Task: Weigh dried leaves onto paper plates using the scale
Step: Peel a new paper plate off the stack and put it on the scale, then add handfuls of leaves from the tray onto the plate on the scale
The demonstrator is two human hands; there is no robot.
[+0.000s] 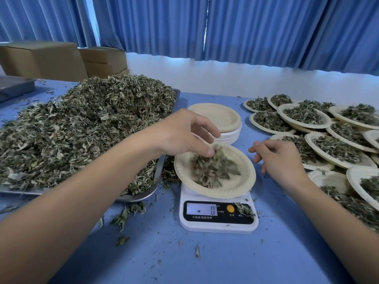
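A white digital scale point(218, 220) stands on the blue table, its display reading 0. A paper plate point(242, 181) sits tilted on it with a blurred clump of dried leaves point(213, 171) inside. My left hand point(182, 134) hovers over the plate's left rim, fingers spread and relaxed, leaves falling just below the thumb. My right hand point(281, 158) floats just right of the plate, fingers loosely curled, holding nothing. A big heap of dried leaves point(82, 124) fills a metal tray point(158, 181) on the left.
A stack of bare paper plates point(217, 117) stands behind the scale. Several leaf-filled plates point(320, 138) overlap on the right. Loose leaf bits point(127, 216) litter the table in front of the tray. Cardboard boxes point(61, 60) and blue curtains are at the back.
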